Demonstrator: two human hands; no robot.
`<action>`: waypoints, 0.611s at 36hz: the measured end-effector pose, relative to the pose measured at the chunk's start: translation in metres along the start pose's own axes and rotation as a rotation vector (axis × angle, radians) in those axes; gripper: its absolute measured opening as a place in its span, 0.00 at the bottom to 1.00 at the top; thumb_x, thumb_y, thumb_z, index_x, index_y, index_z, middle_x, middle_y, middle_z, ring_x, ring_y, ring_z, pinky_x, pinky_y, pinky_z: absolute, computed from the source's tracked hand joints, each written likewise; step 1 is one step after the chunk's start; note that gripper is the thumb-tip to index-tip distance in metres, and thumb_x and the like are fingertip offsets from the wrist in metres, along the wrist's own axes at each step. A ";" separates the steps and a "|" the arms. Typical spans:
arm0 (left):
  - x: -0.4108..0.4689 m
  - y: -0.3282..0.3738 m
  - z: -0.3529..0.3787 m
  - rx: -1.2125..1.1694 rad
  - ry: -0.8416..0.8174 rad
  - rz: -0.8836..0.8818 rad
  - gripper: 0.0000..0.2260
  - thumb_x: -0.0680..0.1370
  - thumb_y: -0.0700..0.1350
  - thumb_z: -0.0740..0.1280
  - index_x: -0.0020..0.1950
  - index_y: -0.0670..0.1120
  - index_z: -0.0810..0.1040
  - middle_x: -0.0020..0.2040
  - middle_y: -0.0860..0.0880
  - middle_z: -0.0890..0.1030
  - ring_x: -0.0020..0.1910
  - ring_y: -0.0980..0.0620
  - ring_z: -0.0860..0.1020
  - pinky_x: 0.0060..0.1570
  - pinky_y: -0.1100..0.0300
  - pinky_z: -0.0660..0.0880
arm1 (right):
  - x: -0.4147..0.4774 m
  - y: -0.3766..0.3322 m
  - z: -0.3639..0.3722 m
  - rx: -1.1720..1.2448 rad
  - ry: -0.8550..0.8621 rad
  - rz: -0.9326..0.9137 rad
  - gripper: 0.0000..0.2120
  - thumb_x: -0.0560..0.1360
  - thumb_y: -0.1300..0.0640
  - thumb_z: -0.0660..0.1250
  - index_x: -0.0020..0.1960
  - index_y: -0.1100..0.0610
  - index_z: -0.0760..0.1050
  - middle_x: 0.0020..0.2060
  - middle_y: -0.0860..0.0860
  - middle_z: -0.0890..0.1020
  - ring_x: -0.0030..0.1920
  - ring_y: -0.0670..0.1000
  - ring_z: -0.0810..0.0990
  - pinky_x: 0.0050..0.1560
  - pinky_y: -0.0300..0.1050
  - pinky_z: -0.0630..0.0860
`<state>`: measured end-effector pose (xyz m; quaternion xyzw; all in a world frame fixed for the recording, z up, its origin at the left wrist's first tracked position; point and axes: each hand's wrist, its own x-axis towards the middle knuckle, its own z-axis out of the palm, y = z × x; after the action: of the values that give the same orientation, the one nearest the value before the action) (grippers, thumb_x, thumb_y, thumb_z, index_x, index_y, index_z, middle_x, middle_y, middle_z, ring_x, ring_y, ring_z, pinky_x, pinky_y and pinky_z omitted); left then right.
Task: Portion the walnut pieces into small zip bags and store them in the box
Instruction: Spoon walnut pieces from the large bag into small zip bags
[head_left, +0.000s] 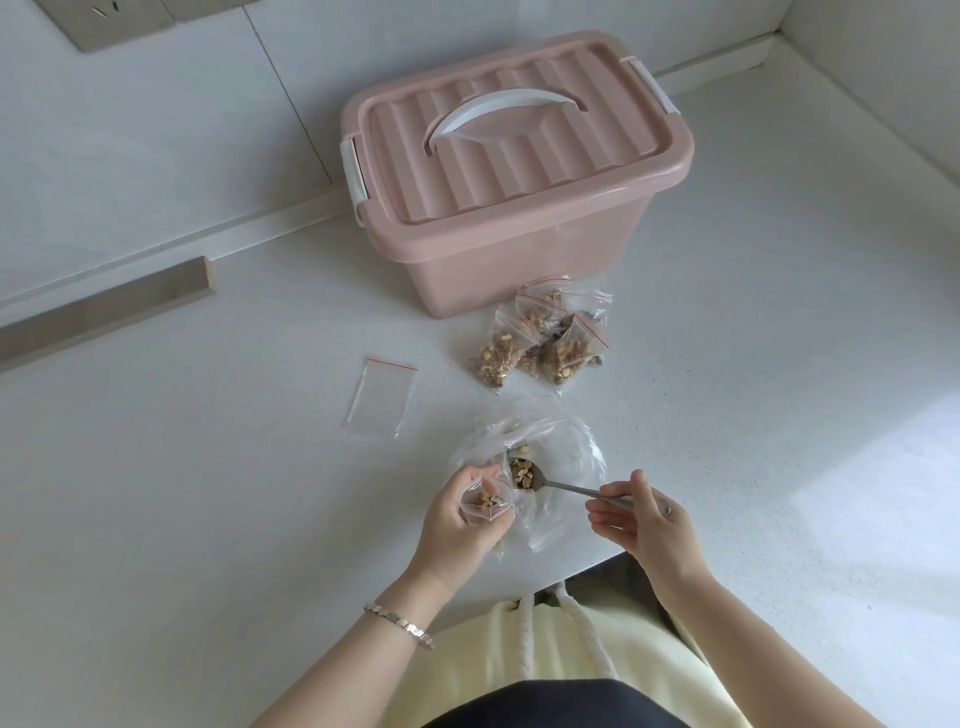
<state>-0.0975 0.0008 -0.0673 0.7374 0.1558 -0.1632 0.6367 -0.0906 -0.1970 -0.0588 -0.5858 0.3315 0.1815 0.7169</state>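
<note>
My left hand (462, 512) grips a small clear zip bag (485, 505) with a few walnut pieces in it, mouth held open. My right hand (636, 517) pinches the handle of a metal spoon (561, 486); its bowl, heaped with walnut pieces, hovers at the bag's mouth over a large crumpled plastic bag (556, 457). Several filled zip bags (545, 338) lie piled in front of the pink box (514, 171), whose lid is on with a white handle on top. One empty zip bag (382, 397) with a red strip lies flat to the left.
The white countertop (208, 467) meets a tiled wall at the back and a corner at the far right. A wooden strip (109, 306) lies along the wall at left. The counter's near edge runs just under my hands.
</note>
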 end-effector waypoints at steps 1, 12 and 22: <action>0.000 0.000 -0.001 0.005 0.014 0.011 0.07 0.65 0.46 0.70 0.37 0.57 0.75 0.59 0.58 0.77 0.55 0.39 0.78 0.51 0.44 0.76 | 0.000 0.000 -0.003 0.014 0.004 0.007 0.19 0.80 0.51 0.55 0.42 0.64 0.77 0.36 0.61 0.83 0.36 0.55 0.82 0.37 0.40 0.81; 0.005 -0.002 -0.013 0.173 0.071 0.099 0.11 0.71 0.39 0.71 0.45 0.53 0.73 0.60 0.59 0.74 0.62 0.60 0.71 0.54 0.77 0.67 | -0.003 -0.019 -0.029 0.012 0.019 -0.073 0.20 0.79 0.50 0.54 0.42 0.64 0.76 0.32 0.57 0.83 0.32 0.51 0.82 0.35 0.39 0.80; 0.003 -0.010 -0.005 0.415 -0.025 0.217 0.10 0.70 0.39 0.71 0.48 0.45 0.72 0.60 0.50 0.71 0.66 0.59 0.64 0.54 0.82 0.58 | -0.037 -0.067 -0.008 -0.218 -0.050 -0.340 0.23 0.77 0.49 0.54 0.37 0.64 0.77 0.29 0.59 0.82 0.28 0.52 0.79 0.30 0.39 0.78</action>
<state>-0.0991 0.0070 -0.0770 0.8627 0.0306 -0.1315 0.4873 -0.0755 -0.2170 0.0144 -0.7027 0.1882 0.1072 0.6777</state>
